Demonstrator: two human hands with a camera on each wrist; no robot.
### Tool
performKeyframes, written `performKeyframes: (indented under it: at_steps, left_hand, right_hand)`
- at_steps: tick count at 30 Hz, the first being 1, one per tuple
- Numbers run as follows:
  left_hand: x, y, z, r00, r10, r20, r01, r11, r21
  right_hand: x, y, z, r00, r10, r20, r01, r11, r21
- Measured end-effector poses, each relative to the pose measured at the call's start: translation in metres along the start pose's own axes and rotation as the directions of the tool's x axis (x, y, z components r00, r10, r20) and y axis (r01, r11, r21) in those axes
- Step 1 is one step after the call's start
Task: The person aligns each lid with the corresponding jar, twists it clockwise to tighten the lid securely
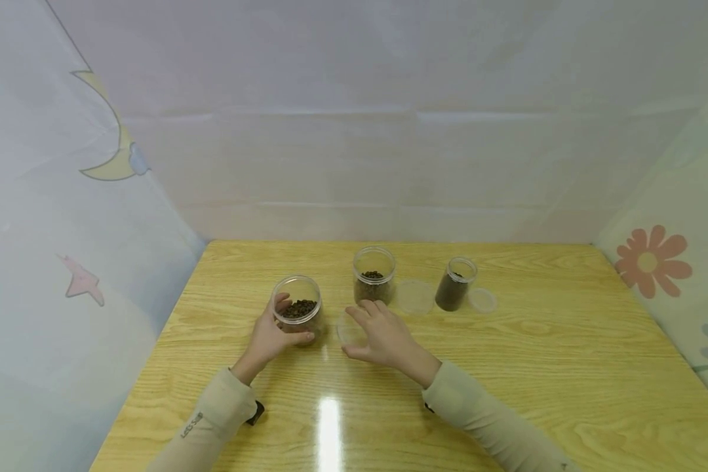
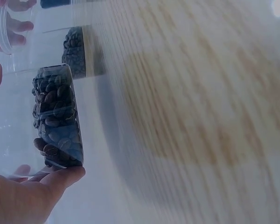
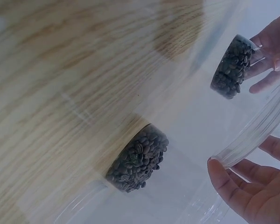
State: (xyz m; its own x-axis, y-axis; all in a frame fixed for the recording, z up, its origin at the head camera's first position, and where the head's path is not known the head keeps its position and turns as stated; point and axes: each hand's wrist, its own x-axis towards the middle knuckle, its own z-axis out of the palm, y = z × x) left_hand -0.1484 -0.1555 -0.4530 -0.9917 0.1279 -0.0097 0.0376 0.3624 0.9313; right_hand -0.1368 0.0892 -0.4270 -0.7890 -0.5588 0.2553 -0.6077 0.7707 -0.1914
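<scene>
My left hand [image 1: 270, 335] grips a clear jar [image 1: 299, 311] partly filled with coffee beans, its thumb across the near side. The jar is uncovered and stands upright at the left. In the left wrist view its beans [image 2: 58, 116] show through the clear wall. To the right of it, my right hand [image 1: 386, 335] holds a clear round lid [image 1: 347, 329] on edge, facing the jar. The right wrist view shows the fingers and thumb pinching the lid's ridged rim [image 3: 254, 135].
Behind the right hand stands a second uncovered jar [image 1: 373, 288] of coffee beans. Farther right is a narrower jar [image 1: 451, 292] with dark contents. Two round lids lie flat on the wooden table [image 1: 566, 341]: a larger lid [image 1: 415, 297] and a smaller lid [image 1: 483, 300].
</scene>
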Motion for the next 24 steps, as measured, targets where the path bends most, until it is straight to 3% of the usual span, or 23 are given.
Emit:
performKeyframes:
  at_steps: [14,19,21,24]
  left_hand:
    - [-0.005,0.005,0.000,1.000,0.006,0.029,-0.006,1.000,0.002]
    - [-0.012,0.024,0.001,0.998,-0.007,0.058,0.008,1.000,-0.009]
    - [-0.013,0.024,0.002,0.998,0.002,0.062,-0.001,1.000,-0.005]
    - [-0.009,0.010,0.003,0.998,0.029,0.058,-0.029,1.000,-0.006]
  right_hand:
    - [-0.008,0.003,-0.003,0.998,0.056,0.006,-0.056,0.998,0.027]
    - [-0.012,0.005,-0.005,0.998,0.067,0.002,-0.067,0.997,0.025]
    - [-0.013,0.006,-0.005,0.998,0.069,0.002,-0.069,0.997,0.017]
    - [-0.016,0.006,-0.005,0.998,0.065,-0.004,-0.064,0.998,0.013]
